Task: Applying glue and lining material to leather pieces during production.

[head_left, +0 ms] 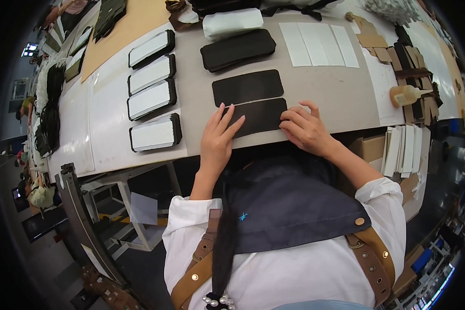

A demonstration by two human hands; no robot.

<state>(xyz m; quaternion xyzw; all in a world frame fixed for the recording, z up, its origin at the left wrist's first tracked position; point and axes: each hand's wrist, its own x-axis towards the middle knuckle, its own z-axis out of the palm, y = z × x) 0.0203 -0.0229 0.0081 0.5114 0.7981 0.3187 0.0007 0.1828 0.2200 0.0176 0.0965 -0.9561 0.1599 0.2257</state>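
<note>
Two thin black rectangular panels lie one behind the other on the grey board in front of me, a narrow gap between them. My left hand (220,137) rests with fingers spread on the left end of the near black panel (263,116). At that panel's right end, my right hand (306,128) has its fingers bent and closed on the edge; the thumb is mostly hidden. Just beyond lies the far black panel (248,87), its corners rounded. Behind it sits a thick black stack (237,50) of similar pieces, with a white stack (232,23) further back.
Several black-and-white stacks (152,98) form a column at the left. White strips (318,45) lie side by side at the back right. A bottle of amber liquid (404,96) with a pointed nozzle stands near brown strips. More white strips (400,150) rest at the right, below table level.
</note>
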